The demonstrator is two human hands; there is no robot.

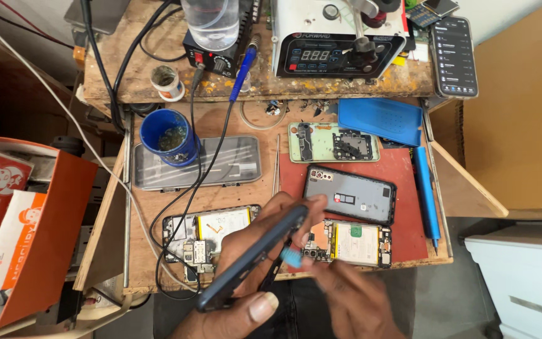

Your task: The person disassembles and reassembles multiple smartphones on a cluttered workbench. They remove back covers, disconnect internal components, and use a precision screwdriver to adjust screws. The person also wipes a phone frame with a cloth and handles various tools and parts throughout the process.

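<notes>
The right hand (352,295) is motion-blurred, so its grip on the small blue-tipped tool (290,254) cannot be told. The left hand (239,276) is cut off at the 6 o'clock edge. It hides part of the opened phone (211,235). The plastic bottle (211,19) is cropped at 12 o'clock.

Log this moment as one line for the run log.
left hand: holds dark phone frame | right hand: blue-bristled brush at frame | opened phone on bench below

A phone repair workshop: opened phones (346,243), soldering station (216,58), worn wooden bench (158,81), tangled cables (183,207).
</notes>
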